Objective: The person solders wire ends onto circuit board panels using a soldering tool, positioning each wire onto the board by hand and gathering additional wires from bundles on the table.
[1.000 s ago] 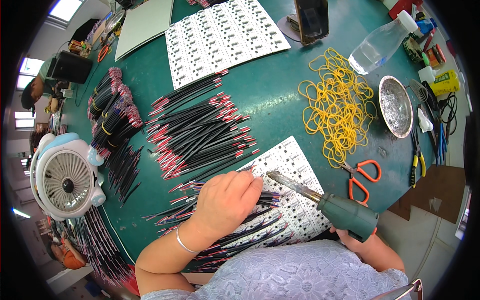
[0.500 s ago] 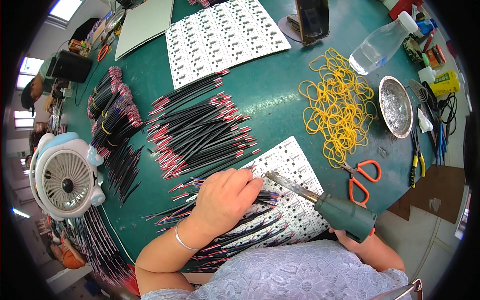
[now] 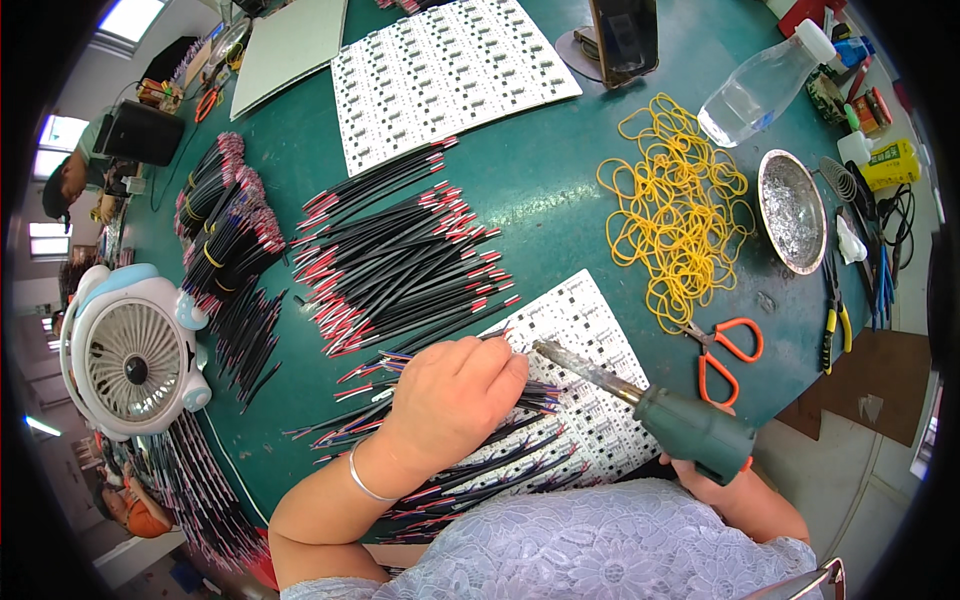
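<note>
My left hand [image 3: 455, 400] rests on a white circuit panel [image 3: 585, 330] near the table's front edge, its fingers pinched on a thin black and red wire [image 3: 495, 340] that lies on the panel. Several wires [image 3: 470, 470] lie soldered along the panel under my wrist. My right hand [image 3: 715, 485] grips the green handle of a soldering iron [image 3: 660, 410]; its metal tip points left and ends right beside my left fingertips. A loose pile of black wires with red ends [image 3: 400, 260] lies just beyond my left hand.
Yellow rubber bands [image 3: 680, 205], orange scissors [image 3: 725, 355], a metal dish [image 3: 790, 210] and a plastic bottle [image 3: 760, 85] are to the right. More white panels [image 3: 440, 75] lie at the back. A small fan [image 3: 130, 350] and bundled wires [image 3: 220, 220] stand left.
My left hand has shifted slightly right and forward along the panel. The soldering iron's tip has come closer to my left fingertips.
</note>
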`<action>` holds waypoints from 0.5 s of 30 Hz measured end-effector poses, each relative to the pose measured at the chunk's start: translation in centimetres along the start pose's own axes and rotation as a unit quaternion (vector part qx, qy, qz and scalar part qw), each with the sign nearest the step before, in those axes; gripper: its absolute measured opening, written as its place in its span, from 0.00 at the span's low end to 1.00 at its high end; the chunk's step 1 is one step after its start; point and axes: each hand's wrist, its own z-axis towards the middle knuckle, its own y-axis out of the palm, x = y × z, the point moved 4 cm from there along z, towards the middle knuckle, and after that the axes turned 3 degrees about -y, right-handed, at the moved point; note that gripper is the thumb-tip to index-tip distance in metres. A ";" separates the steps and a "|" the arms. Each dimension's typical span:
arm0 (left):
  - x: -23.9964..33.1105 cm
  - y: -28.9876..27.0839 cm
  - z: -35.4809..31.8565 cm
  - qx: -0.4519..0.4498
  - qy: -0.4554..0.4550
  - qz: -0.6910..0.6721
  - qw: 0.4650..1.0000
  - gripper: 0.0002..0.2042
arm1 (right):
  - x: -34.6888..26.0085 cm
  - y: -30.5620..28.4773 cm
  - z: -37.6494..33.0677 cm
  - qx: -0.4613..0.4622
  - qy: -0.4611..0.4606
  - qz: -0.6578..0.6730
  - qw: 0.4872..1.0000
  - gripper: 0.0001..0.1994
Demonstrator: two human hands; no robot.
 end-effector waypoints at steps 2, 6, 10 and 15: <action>0.1 -0.1 0.0 -0.013 -0.002 0.009 1.000 0.12 | -0.1 0.2 -0.5 -0.011 0.016 -0.008 1.000 0.16; 0.3 -0.2 -0.1 -0.015 -0.006 0.007 1.000 0.11 | 1.2 0.1 -1.9 0.112 0.129 0.249 0.953 0.25; 1.5 -2.2 -0.1 0.004 -0.034 0.027 0.999 0.12 | 1.4 -0.4 -2.0 0.124 0.089 0.224 0.963 0.33; 2.3 -2.2 -0.5 0.014 -0.094 -0.015 0.995 0.20 | 1.1 -0.5 -2.5 0.123 0.073 0.241 0.960 0.33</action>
